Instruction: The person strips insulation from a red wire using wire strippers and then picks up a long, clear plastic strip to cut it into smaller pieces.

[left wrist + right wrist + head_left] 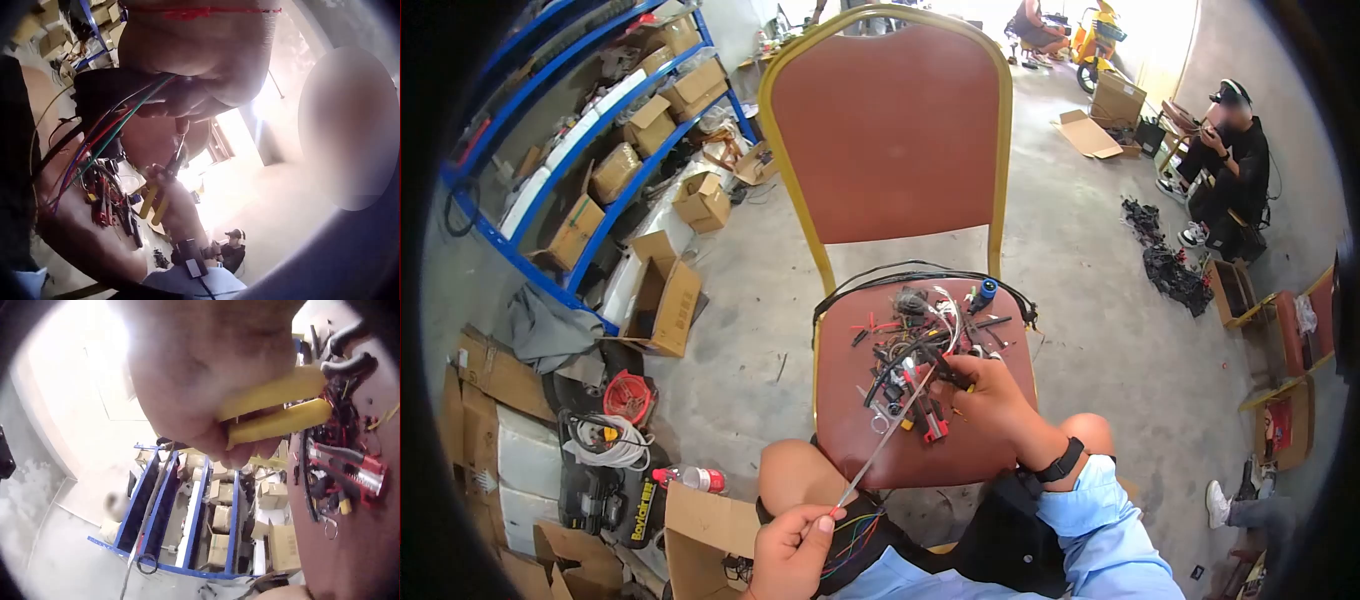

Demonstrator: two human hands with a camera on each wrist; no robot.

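Observation:
Across my lap runs a thin grey cable [880, 448], pinched near its lower end between the thumb and fingers of my left hand [795, 552]. Loose coloured wires [119, 128], among them green, red and blue, hang below that hand. My right hand [997, 405] grips pliers with yellow handles [281, 419], their dark head at the cable's far end. Both sit over the front of a red-brown chair seat [850, 440]. Beneath and beyond the right hand lies a pile of wires and connectors [910, 345], with a red-and-grey hand tool [350, 469] at its near side.
A padded backrest [890, 140] rises behind the pile, and a black cable [900, 272] lies along the seat's back edge. Blue shelves [550, 205] with cardboard boxes stand left. An open carton [710, 520] and a bottle [700, 480] are beside my left leg. Another person [1240, 165] sits at right.

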